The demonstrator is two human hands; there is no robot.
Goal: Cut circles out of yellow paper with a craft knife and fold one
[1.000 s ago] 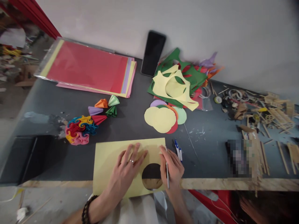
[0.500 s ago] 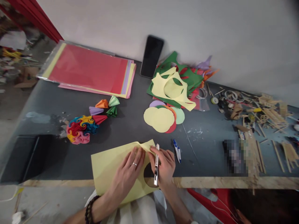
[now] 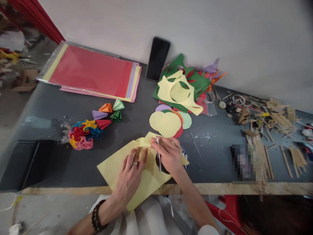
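Note:
A yellow paper sheet (image 3: 114,164) with a round hole near its right side lies turned at the table's front edge. My left hand (image 3: 130,174) rests on it with fingers stretched out, pressing it down. My right hand (image 3: 170,155) is closed around a slim silver craft knife (image 3: 159,156) and touches the sheet's upper right part. Beyond the hands, cut paper circles (image 3: 166,124) overlap in a pile, yellow ones on top. A blue-and-white tool (image 3: 185,156) is partly hidden behind my right hand.
Paper offcuts (image 3: 181,91) are heaped near a phone (image 3: 158,58) leaning on the wall. Left are packed coloured sheets (image 3: 93,71), folded paper cones (image 3: 104,124) and curled paper (image 3: 84,134). Thin wooden sticks (image 3: 283,117) and tape rolls (image 3: 238,99) clutter the right side.
The yellow sheet has turned counter-clockwise and its right part has moved up and right. My right hand has moved up with the craft knife; my left hand has shifted slightly left.

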